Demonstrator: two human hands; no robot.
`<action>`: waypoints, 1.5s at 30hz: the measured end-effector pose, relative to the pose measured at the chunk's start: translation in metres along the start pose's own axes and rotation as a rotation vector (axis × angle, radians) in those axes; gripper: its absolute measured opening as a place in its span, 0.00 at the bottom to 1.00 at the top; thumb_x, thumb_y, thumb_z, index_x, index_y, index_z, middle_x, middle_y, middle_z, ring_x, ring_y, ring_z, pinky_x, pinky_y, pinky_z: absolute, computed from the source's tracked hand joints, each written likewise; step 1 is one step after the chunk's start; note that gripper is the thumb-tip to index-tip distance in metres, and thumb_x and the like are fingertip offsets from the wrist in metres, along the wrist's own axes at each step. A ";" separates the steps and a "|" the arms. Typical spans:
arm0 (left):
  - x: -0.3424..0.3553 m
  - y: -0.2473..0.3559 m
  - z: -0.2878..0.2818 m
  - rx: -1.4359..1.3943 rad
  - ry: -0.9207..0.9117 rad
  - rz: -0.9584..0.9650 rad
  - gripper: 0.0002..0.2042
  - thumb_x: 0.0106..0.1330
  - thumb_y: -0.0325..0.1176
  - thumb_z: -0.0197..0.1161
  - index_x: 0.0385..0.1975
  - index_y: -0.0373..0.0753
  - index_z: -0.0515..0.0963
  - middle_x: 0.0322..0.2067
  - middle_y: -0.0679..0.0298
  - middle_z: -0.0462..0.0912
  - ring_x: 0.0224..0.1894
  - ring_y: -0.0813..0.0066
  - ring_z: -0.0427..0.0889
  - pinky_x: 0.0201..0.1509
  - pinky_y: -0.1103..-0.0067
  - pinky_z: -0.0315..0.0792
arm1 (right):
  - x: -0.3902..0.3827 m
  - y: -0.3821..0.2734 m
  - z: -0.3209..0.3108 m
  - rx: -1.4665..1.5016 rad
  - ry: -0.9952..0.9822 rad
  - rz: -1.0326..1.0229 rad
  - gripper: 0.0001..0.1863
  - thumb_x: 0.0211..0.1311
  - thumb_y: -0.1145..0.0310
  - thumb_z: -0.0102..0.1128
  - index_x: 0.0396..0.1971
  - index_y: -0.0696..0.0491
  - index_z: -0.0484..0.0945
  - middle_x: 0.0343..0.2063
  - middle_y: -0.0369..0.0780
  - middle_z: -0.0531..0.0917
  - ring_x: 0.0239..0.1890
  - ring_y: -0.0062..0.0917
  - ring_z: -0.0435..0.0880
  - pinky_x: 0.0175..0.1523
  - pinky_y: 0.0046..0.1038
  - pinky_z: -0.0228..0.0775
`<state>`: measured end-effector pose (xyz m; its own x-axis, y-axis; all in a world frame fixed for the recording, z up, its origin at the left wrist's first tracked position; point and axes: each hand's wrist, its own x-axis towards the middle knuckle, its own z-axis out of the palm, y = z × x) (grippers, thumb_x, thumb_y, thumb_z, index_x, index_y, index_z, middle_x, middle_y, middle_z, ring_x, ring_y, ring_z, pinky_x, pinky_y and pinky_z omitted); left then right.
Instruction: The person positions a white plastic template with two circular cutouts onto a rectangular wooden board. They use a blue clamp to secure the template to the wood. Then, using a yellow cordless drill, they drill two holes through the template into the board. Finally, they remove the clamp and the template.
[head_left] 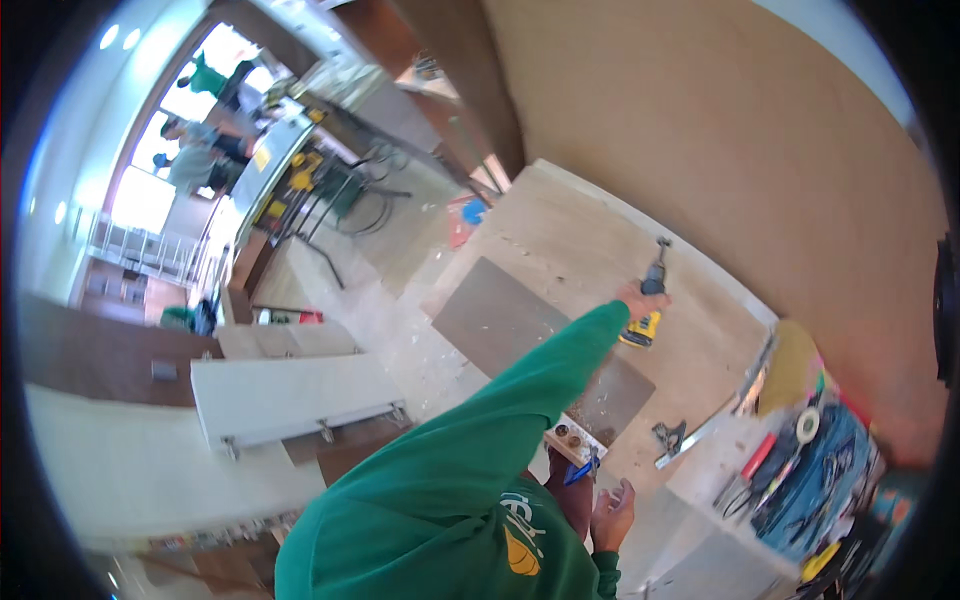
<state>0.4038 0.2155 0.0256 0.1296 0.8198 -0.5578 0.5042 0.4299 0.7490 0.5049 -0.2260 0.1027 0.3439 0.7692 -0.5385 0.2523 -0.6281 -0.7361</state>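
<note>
My left hand (642, 299) reaches far across the worktable (530, 215), its fingers closed round a yellow and black cordless drill (655, 277). The drill's bit points toward the table's far edge. Close to my body, my right hand (612, 516) hovers palm up with fingers apart and nothing in it. Beside it, a white strip of board (590, 447) with round drilled holes lies at the table's near edge, with a blue clamp (581, 472) on or against it. Wood shavings lie around the holes. A grey-brown panel (500, 315) rests on the table under my left arm.
A blue tool bag (822, 470), a tape roll (807, 425) and a metal straightedge (695, 436) lie to the right. White hinged doors (300, 395) stand at left. A tall brown panel (720, 130) rises behind the table. Several people work far back left near a bench (268, 165).
</note>
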 end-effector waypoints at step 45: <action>-0.261 -0.304 0.160 -1.309 0.386 -0.437 0.28 0.60 0.48 0.80 0.53 0.35 0.82 0.46 0.62 0.88 0.45 0.71 0.87 0.51 0.72 0.81 | 0.135 -0.109 0.024 -0.996 -1.191 -1.436 0.15 0.59 0.72 0.61 0.47 0.54 0.81 0.51 0.47 0.82 0.56 0.43 0.81 0.62 0.43 0.72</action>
<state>0.3533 -0.1898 -0.1134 -0.1707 0.4913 -0.8541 -0.7203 0.5292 0.4484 0.5018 -0.0514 0.1003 -0.9820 0.0861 -0.1679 0.1686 0.8000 -0.5758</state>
